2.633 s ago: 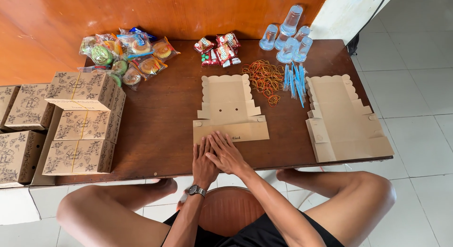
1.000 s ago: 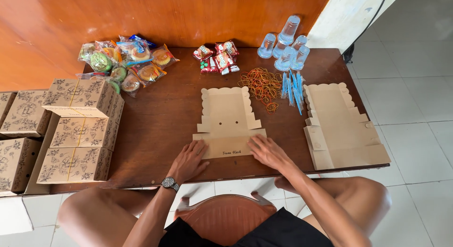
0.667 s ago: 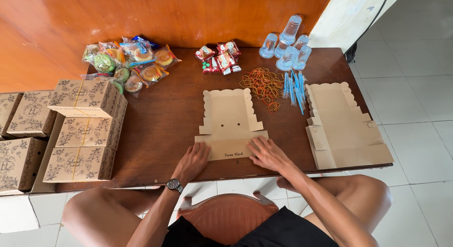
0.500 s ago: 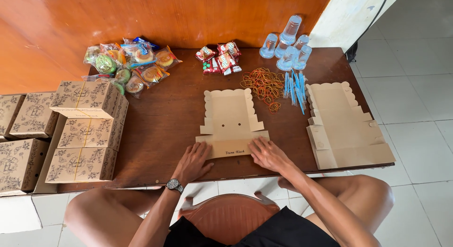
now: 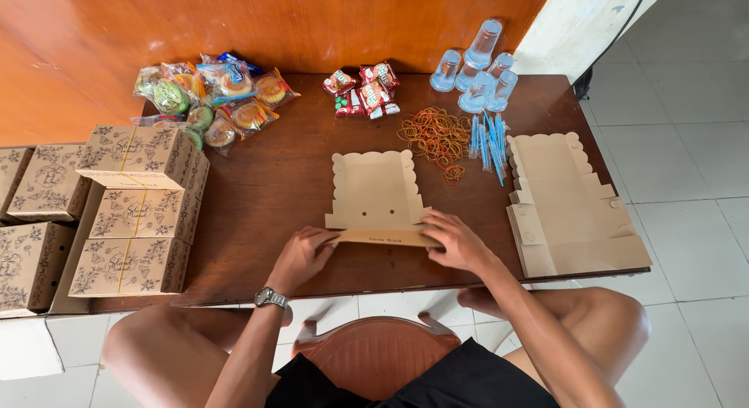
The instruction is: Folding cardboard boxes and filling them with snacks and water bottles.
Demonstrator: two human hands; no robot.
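Dark brown wooden table [image 5: 265,197] against an orange-brown wood panel wall [image 5: 312,26]; pale tiled floor [image 5: 686,143] to the right, cream wall corner top right. Person sits on a reddish-brown plastic chair [image 5: 374,353], knees up at the table edge.

Flat unfolded tan cardboard box blank with scalloped edges [image 5: 373,191] lies at the table's near middle. Left hand [image 5: 300,256], wristwatch on the wrist, pinches the left end of its raised front flap, fingers curled. Right hand [image 5: 455,240] grips the flap's right end, fingers spread over the fold.

Stack of more flat tan blanks [image 5: 566,205] at the right end, overhanging the edge slightly; count in the stack not readable. Assembled printed cardboard boxes [image 5: 136,209] piled at left: three on the table, three more beyond it cut off by the frame edge. Pile of wrapped buns and pastries [image 5: 207,104] at back left, overlapping, count unclear. Small heap of red-wrapped snacks [image 5: 363,88], roughly six. Five clear sealed water cups [image 5: 476,69] back right. Tangle of coloured rubber bands [image 5: 433,135] beside a bunch of blue-wrapped straws [image 5: 488,139], both uncountable.
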